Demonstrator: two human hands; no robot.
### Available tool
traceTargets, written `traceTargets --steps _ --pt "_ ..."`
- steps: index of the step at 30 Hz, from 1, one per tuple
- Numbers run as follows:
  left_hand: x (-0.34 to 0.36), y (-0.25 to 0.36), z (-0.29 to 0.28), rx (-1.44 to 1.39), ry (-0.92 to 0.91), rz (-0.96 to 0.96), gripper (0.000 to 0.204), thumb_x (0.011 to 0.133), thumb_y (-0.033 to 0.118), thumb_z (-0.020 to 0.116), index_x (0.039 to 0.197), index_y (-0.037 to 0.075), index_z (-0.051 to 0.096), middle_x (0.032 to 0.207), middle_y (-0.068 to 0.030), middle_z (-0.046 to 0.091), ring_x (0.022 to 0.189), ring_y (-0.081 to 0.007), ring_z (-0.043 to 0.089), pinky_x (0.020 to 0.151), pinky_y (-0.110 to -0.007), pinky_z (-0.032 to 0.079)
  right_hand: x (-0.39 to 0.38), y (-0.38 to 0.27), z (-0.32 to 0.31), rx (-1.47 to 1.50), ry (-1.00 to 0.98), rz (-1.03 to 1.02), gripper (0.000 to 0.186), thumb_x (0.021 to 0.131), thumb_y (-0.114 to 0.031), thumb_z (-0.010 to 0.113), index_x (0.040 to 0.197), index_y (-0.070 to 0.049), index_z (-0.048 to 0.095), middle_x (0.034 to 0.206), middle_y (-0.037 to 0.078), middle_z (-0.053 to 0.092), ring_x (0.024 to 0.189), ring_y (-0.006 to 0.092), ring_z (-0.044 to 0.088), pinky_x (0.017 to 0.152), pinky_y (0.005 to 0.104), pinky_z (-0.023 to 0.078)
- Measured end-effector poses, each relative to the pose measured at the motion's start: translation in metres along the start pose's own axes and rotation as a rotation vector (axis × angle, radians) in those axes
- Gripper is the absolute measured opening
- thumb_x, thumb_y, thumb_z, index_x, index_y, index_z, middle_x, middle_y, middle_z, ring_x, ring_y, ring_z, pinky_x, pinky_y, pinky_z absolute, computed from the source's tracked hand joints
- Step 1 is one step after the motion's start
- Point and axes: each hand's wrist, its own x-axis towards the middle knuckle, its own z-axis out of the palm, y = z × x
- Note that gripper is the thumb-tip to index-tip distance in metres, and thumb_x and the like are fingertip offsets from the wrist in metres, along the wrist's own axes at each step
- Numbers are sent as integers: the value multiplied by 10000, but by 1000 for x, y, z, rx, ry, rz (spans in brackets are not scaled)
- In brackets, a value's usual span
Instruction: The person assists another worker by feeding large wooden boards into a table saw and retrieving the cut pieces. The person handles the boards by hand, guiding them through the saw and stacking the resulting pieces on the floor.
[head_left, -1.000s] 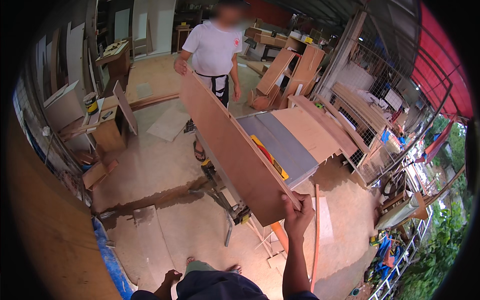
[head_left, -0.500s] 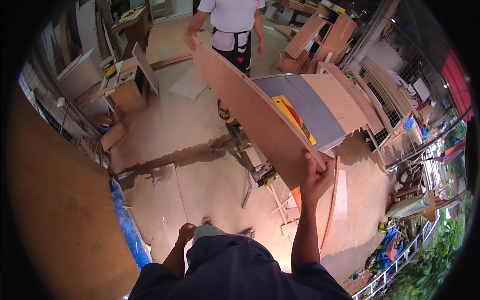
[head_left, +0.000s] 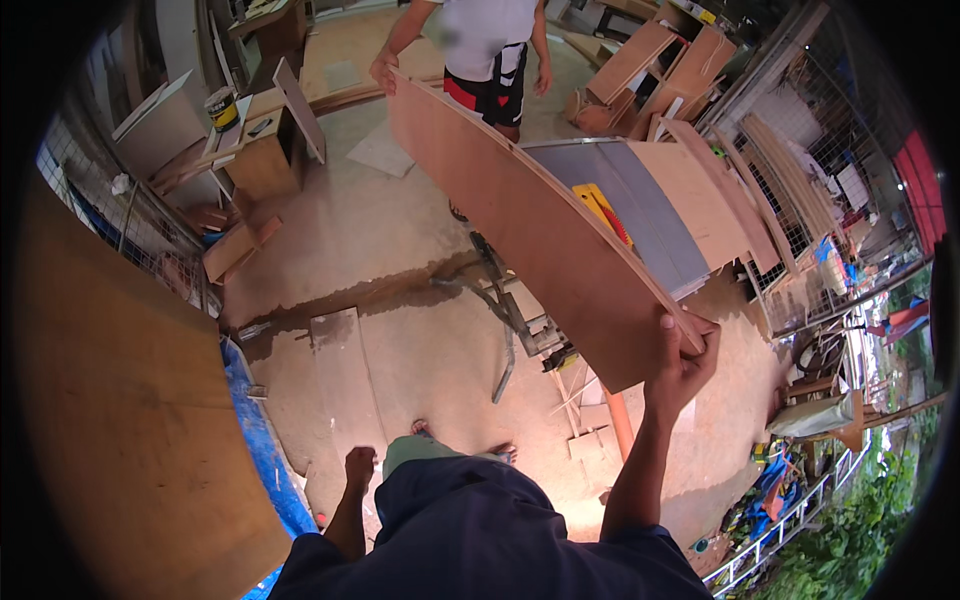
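Long wooden board (head_left: 540, 240) held on edge between two people.
We see a long, flat rectangular panel, reddish-brown on its broad face and paler along its narrow upper edge; its outline appears bowed in this wide view. It slants from the far side, left of centre, down to the near right, partly hiding a grey-topped bench (head_left: 660, 225) and a yellow piece (head_left: 590, 198) with a red part; whether board and bench touch, we cannot tell. Our right hand (head_left: 688, 365) has its grip pinching the board's near upper corner — thumb against the broad face, fingers behind. Our left hand (head_left: 360, 465) hangs near the green shorts (head_left: 415, 452), its grip drawn together, fingers curled. Another person's hand (head_left: 384, 74) holds the far upper corner.
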Motion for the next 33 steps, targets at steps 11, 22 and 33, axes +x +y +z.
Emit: traceTargets --steps 11,22,33 --pt "29 329 152 -693 -747 -200 1157 783 858 491 1512 -11 262 1419 -225 491 1311 -338 487 1143 -507 278 -60 -119 42 -96 -10 75 193 854 -54 752 922 2 580 882 80 650 790 106 607 739 235 470" --pt "33 256 223 -1178 -837 -387 1048 679 881 585 1454 190 442 1432 -76 478 1320 -249 445 1091 -469 399 -136 -111 -42 -349 -30 122 356 829 -213 796 973 13 562 850 131 649 759 176 620 686 306 492" --pt "57 265 198 -1139 -1077 -303 765 656 712 684 1120 111 590 1102 -110 620 1094 -274 573 978 -541 427 -179 -28 -167 -169 427 437 417 811 -145 746 1081 -21 454 1014 79 523 915 165 570 798 323 484"
